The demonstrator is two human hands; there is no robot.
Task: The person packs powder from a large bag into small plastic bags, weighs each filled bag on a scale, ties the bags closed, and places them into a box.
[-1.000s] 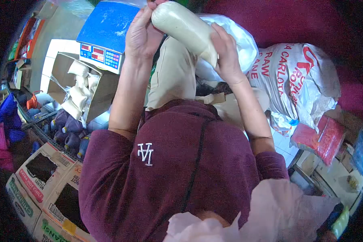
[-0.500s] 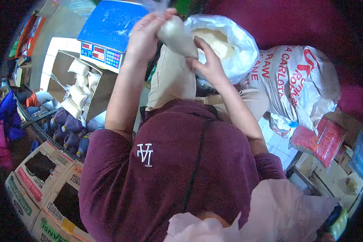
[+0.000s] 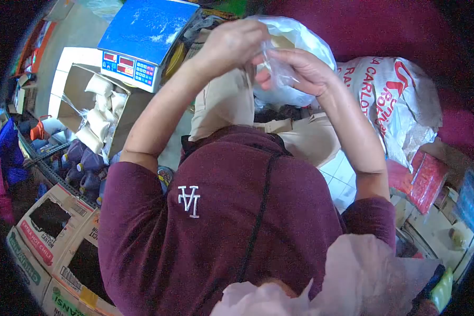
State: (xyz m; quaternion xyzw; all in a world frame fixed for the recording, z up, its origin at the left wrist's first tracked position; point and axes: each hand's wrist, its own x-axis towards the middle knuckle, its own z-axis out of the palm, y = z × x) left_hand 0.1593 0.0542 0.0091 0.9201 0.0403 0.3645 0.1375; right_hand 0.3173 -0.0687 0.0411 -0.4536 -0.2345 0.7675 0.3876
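Observation:
My left hand (image 3: 238, 45) is closed, its fingers bunched on a clear plastic bag (image 3: 280, 71). Thin, transparent film stretches from it to my right hand (image 3: 308, 68), whose thumb and fingers are also closed on the plastic. The two hands almost meet above my lap. Any filled part of the bag is hidden by my hands. Just behind them stands an open white sack (image 3: 313, 45) with pale granular contents, partly covered by the right hand.
A blue digital scale (image 3: 145, 34) is at upper left. Beside it, a cardboard box (image 3: 71, 108) holds several filled bags (image 3: 97, 122). A printed sack (image 3: 400, 100) lies at right, near red packets (image 3: 421, 181). Dark jugs (image 3: 92, 160) and cartons (image 3: 52, 216) line the left.
The filled pouch that was raised in my left hand no longer shows. My left hand has moved right and down, and my right hand moved right; clear film now spans between them.

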